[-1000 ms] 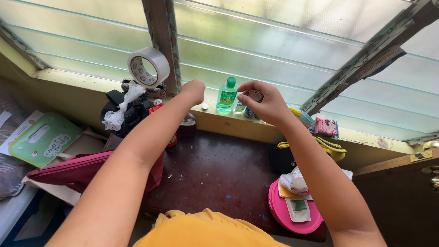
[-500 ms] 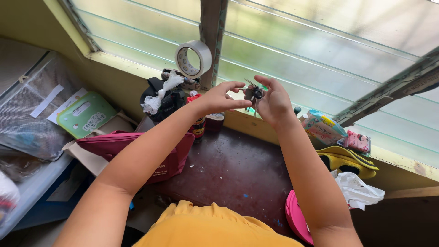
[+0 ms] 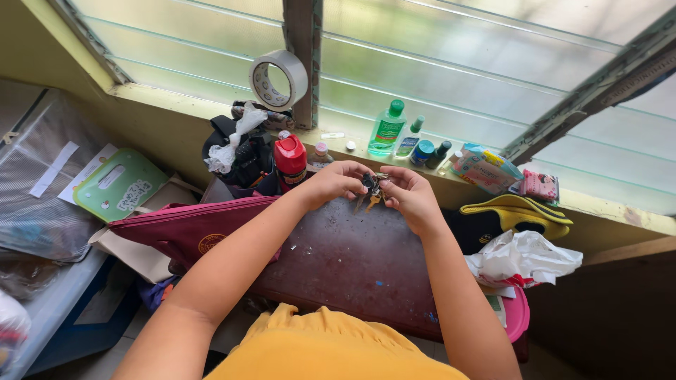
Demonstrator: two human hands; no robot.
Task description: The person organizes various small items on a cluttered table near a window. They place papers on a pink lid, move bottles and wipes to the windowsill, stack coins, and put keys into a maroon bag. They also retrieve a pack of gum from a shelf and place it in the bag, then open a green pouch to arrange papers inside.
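Dark brown table [image 3: 352,260] below a louvred window [image 3: 458,63]. Red bag [image 3: 190,232] on the left part of the table; white plastic bag [image 3: 524,257] on the right, over a pink dish [image 3: 517,317]. Tape roll [image 3: 278,77] hangs on the window post. On the sill [image 3: 176,98]: green bottle [image 3: 388,128] with smaller bottles just beside it. Red-capped bottle [image 3: 290,159] stands near the left hand.

Progress: keys [image 3: 370,190] are off every surface, held above the far edge of the table, between both hands. They hang as a bunch; none looks singled out or separated so far, though the bunch is small and partly hidden, so this is uncertain. Sorting or picking one key appears to remain.

Pose: both forearms reach forward and converge. Left hand [image 3: 334,181] is curled, fingertips pinching the left side of the bunch. Right hand [image 3: 408,195] is likewise curled, thumb and forefinger pinching the right side. Hands nearly touch at the keys.
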